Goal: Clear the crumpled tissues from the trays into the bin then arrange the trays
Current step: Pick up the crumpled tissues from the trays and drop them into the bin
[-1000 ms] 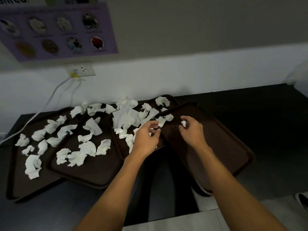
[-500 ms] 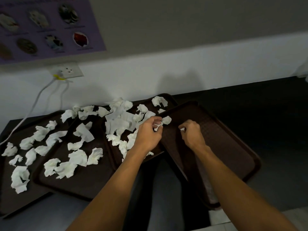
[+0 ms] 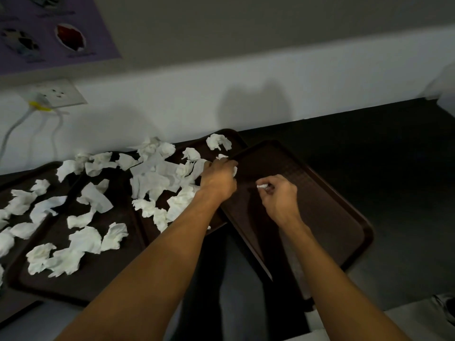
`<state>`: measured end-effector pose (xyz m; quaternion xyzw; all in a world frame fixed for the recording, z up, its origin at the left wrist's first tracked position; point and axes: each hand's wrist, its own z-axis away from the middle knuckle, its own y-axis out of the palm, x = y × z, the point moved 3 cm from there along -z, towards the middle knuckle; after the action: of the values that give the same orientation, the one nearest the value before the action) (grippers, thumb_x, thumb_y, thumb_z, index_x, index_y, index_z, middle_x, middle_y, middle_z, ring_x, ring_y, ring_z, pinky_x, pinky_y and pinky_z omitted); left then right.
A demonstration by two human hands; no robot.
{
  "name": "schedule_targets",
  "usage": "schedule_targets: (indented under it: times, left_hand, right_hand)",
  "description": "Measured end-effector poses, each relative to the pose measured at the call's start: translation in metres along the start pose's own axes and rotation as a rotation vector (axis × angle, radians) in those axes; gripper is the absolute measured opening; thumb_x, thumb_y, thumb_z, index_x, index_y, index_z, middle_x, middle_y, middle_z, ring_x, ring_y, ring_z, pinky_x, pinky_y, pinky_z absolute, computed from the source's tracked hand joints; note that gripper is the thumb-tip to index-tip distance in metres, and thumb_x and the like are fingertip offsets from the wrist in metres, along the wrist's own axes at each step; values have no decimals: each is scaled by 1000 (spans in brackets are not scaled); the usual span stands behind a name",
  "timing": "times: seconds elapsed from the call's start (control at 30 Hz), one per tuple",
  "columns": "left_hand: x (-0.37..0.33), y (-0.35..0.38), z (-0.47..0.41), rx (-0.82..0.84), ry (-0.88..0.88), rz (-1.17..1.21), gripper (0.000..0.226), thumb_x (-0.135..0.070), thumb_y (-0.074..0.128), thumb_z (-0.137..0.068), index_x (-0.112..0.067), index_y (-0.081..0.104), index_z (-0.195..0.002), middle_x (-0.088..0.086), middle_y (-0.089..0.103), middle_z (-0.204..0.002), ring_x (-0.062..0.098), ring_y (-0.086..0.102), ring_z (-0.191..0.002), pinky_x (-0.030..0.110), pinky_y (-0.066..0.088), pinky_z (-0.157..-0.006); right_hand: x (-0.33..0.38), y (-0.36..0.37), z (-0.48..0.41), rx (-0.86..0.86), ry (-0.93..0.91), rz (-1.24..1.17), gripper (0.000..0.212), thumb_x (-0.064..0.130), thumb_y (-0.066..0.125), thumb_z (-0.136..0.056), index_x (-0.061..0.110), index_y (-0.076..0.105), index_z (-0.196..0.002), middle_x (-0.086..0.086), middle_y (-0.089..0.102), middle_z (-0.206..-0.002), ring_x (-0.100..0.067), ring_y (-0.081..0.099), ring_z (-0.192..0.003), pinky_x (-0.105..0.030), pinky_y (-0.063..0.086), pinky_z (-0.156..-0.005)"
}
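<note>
Change, left hand: the left hand [image 3: 218,179] has moved right, onto the line where the right tray [image 3: 332,217] meets the back tray [image 3: 236,139]. The loose tissue that lay at that rim half a second ago no longer lies free. A tissue wad [image 3: 234,170] shows white at the fingers.
Change, right hand: the right hand [image 3: 280,195] remains over the right tray and pinches a small scrap [image 3: 262,186], as it did before.
Change, view: the camera has tipped down and drawn closer, so less of the poster [image 3: 49,28] shows.
Left fingers: curled round the tissue wad, with the back of the hand up.
Right fingers: bent, thumb and fingertips closed on the small scrap.
Right tray: dark brown, set corner-on, its left rim against the back tray.
Back tray: heaped with crumpled tissues [image 3: 152,178].
Front tray [image 3: 81,284]: left of the arms, with more tissues scattered on it.
Far-left tray [image 3: 29,172]: partly out of view, also littered.
Poster: purple with round pictures. The captions beneath them are too blurred to read.
Socket [image 3: 57,93]: a white wall plate with a plug, a yellow tag [image 3: 39,109] and a white cable.
</note>
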<state>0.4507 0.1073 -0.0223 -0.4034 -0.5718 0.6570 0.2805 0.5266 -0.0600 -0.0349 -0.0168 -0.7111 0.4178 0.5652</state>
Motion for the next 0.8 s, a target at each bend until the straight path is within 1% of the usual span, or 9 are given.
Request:
schedule_targets:
  times: [0.07, 0.13, 0.23, 0.33, 0.43, 0.53, 0.63, 0.8]
  left_hand:
    - [1, 5, -2, 4, 13, -19, 50, -20, 62, -92, -26, 56, -141, 3, 57, -138, 26, 50, -129, 38, 26, -113]
    - [2, 6, -4, -56, 24, 17, 42, -16, 61, -93, -27, 63, -134, 3, 63, -131, 28, 54, -122, 36, 30, -110]
    - [4, 4, 1, -148, 24, 149, 35, -15, 65, -91, -25, 70, -124, 1, 70, -119, 31, 59, -114, 38, 49, -98]
    - [0, -5, 14, -226, 60, 295, 35, -15, 70, -87, -20, 71, -122, 3, 72, -116, 26, 67, -105, 39, 56, -90]
    - [-2, -16, 33, -243, 53, 409, 35, -18, 70, -91, -19, 69, -126, 1, 71, -121, 17, 68, -105, 34, 56, -93]
    - [3, -24, 58, -248, 12, 483, 35, -19, 69, -93, -22, 68, -128, -5, 69, -122, 10, 65, -107, 26, 53, -96]
    - [13, -32, 85, -286, -27, 548, 33, -19, 69, -93, -24, 69, -126, -9, 69, -119, 6, 62, -109, 23, 52, -95]
    - [42, -43, 134, -348, -133, 657, 29, -21, 70, -92, -25, 70, -121, -14, 69, -115, 1, 62, -105, 19, 51, -92]
  right_hand:
    - [-4, -2, 1, 4, 32, -12, 19, 5, 72, -91, 20, 75, -102, 13, 57, -104, -3, 62, -84, -16, 55, -79]
    - [-6, -5, 2, -3, 44, -12, 20, 5, 73, -90, 20, 75, -103, 12, 59, -105, -3, 62, -84, -18, 56, -79]
    - [-7, -8, 5, -19, 61, -19, 20, 6, 73, -91, 22, 75, -102, 10, 60, -104, -6, 63, -80, -13, 53, -70]
    - [-4, -10, 9, -27, 74, -41, 20, 7, 72, -91, 23, 74, -104, 9, 60, -105, -7, 65, -81, -14, 53, -68]
    - [5, -9, 15, -35, 45, -60, 19, 11, 72, -92, 26, 73, -104, 9, 61, -103, -7, 66, -82, -17, 56, -68]
    - [18, -4, 24, -46, 10, -65, 17, 13, 72, -93, 27, 74, -104, 11, 62, -104, -5, 65, -83, -12, 52, -65]
    - [32, 4, 36, -46, -6, -85, 16, 15, 72, -93, 27, 74, -103, 14, 62, -104, -3, 64, -85, -10, 50, -65]
    - [60, 22, 65, -47, -48, -156, 14, 15, 73, -93, 25, 76, -101, 13, 67, -101, -1, 65, -83, -16, 56, -73]
